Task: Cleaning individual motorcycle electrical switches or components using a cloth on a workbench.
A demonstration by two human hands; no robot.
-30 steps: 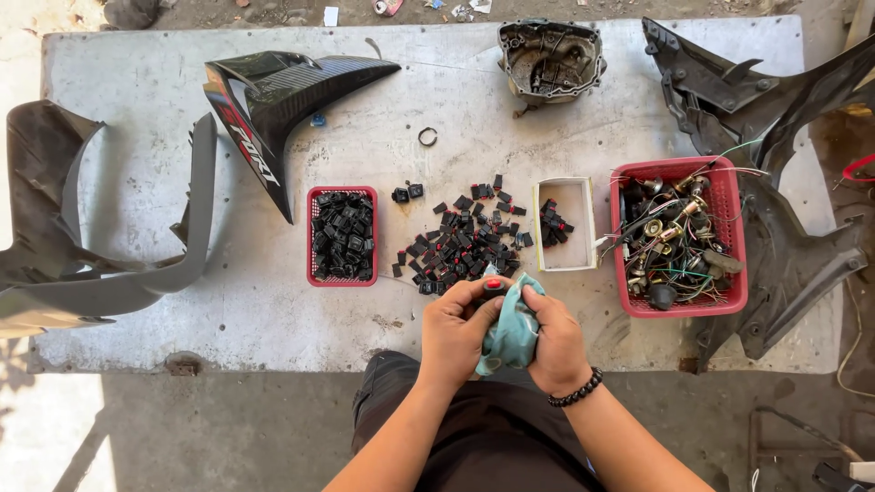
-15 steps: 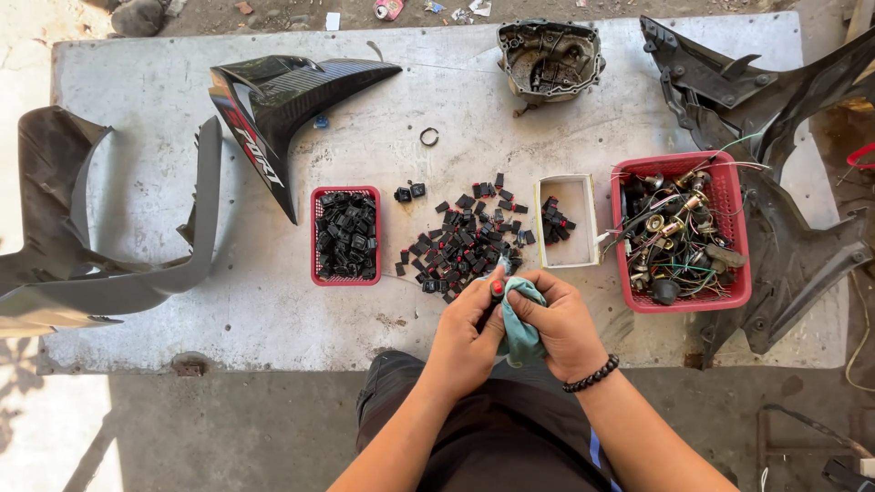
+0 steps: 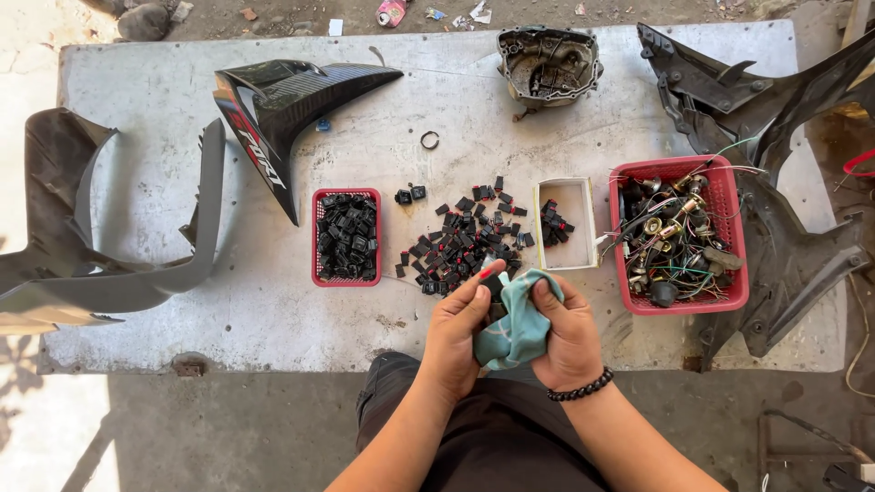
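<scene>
a small black part [image 3: 493,284] with a red tip is pinched between the thumb and fingers of the left hand [image 3: 458,321], whose grip is closed around it just above the near edge of the counter [image 3: 273,310]. a teal cloth [image 3: 517,321] is bunched in the right hand [image 3: 567,333], whose grip is likewise closed, and the cloth is pressed against the part from the right, so that the piece seems to be held up clear of the counter for wiping. both hands are kept close to the body, just in front of the loose pile of black parts [image 3: 467,239], which puts the pile within easy reach.

to the left of the pile a small red basket [image 3: 315,239] is filled with similar black pieces. to the right a white box [image 3: 567,223] is laid, mostly bare inside, with a few black pieces at its left edge. further right a larger red basket [image 3: 729,228] is loaded with bulb sockets and tangled wires. black bike panels [image 3: 283,100] are spread along the outer parts of the counter, and a metal engine cover [image 3: 547,64] is set at the far edge.
</scene>
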